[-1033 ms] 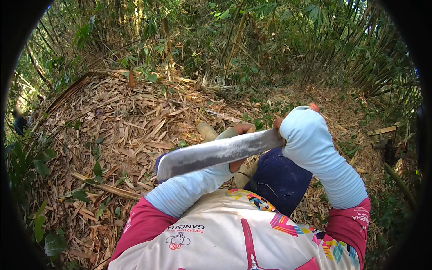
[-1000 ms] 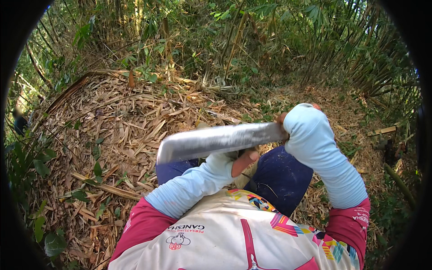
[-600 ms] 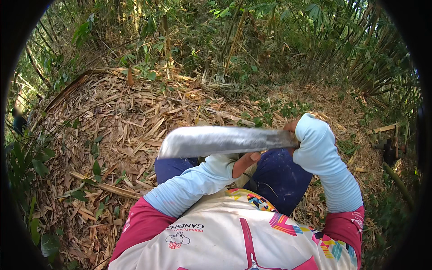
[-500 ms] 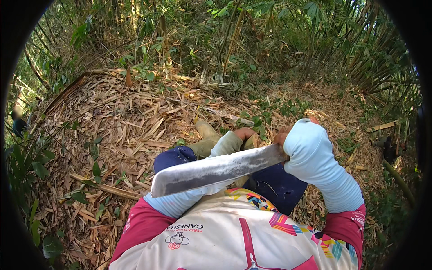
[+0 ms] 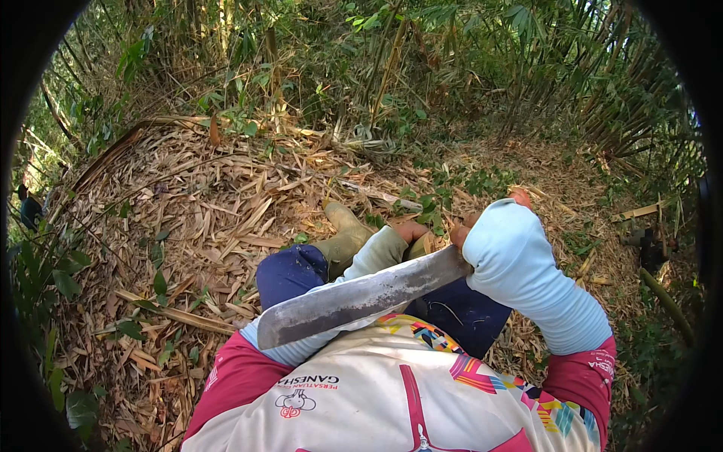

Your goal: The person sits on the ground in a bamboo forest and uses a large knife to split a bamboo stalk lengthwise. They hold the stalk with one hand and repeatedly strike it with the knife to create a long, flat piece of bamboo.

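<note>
A machete with a broad, dark-stained steel blade lies across in front of my body, its wide tip toward the left. My right hand is closed at the handle end; the pale blue sleeve hides most of that grip. Just left of it, my left hand is curled beside my boots, behind the blade. A small tan piece shows between the two hands. Whether the left fingers hold that piece is hidden from view. The blade passes over my left forearm and my bent legs in dark blue trousers.
Dry bamboo leaves cover the ground around my olive rubber boot. A split bamboo strip lies at the left, with a cut stalk at the right. Bamboo clumps stand behind. A person is at the far left.
The machete's tip has dropped slightly nearer my body, and the blade face has turned darker. My right hand has shifted a little to the left.
</note>
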A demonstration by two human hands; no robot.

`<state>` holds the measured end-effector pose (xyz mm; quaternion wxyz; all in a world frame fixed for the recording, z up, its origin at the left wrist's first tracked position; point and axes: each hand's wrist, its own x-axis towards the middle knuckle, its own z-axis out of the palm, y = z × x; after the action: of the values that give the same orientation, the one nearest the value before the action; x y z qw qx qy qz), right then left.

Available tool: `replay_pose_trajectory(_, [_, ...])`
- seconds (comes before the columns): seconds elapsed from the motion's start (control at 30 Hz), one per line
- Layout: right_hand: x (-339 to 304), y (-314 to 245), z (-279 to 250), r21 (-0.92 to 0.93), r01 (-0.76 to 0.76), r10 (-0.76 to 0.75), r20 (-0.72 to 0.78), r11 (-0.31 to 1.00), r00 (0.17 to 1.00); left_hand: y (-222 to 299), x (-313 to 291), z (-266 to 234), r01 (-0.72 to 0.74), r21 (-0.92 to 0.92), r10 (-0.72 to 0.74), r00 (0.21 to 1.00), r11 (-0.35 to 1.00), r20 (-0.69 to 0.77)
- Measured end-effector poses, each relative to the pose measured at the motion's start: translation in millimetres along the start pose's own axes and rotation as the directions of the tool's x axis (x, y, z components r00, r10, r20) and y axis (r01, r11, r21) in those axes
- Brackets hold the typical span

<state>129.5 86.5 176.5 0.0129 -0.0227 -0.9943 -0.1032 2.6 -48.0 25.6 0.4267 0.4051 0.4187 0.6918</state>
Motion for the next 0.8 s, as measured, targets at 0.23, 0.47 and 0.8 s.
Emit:
replay_pose_trajectory(0.23, [-0.9,15.0,4.8,0.097,-0.070,0.076,-0.063,0.993,0.995,-4.6,1.6,7.3,-0.147,-0.175,0.129,0.985,0.973,-0.111])
replay_pose_trajectory(0.47, [7.9,43.5,21.5,0.275,-0.226,0.299,-0.261,0.935,0.918,12.1,-3.9,-7.3,-0.164,0.241,0.183,0.982,0.957,-0.056])
replay_pose_trajectory(0.8, [-0.5,19.2,11.0,0.284,-0.229,0.266,-0.101,0.931,0.958,-8.3,12.9,-13.2,-0.256,0.117,0.250,0.966,0.960,0.064])
